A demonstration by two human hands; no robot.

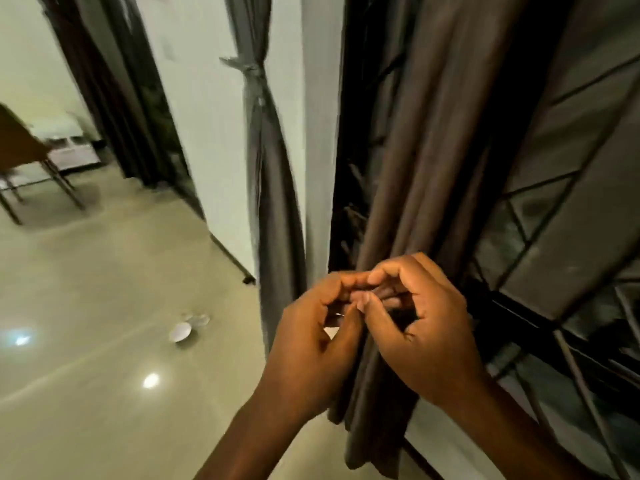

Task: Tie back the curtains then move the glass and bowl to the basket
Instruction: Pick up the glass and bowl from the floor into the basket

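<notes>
1. Far left: brown chair with thin metal legs (20, 147) on the glossy beige tiled floor (104, 271). No basket in view.
2. On the floor left of centre: small white round bowl (180, 331), with what looks like a clear glass (198, 319) just behind it, touching or nearly so. Blurred, can't confirm. Both untouched, well apart from the hands.
3. Centre: dark brown curtain already gathered and knotted with a thin tie (258, 133) against the white wall (207, 98).
4. Right of that: second dark brown pleated curtain (426, 168) in front of the black-framed window grille (554, 209), not tied yet.
5. Left hand (311, 344) and right hand (415, 327) meet in front of this curtain, fingers curled, fingertips together, pinching something small. Probably the tie ends, but the tie itself is hidden, so can't tell.
6. Judgement: the step in hand is the knot on curtain two. Keep all pleats bundled inside the loop, pull both ends evenly, cinch snug before letting go. Risk: loose folds slipping out on the window side.
</notes>
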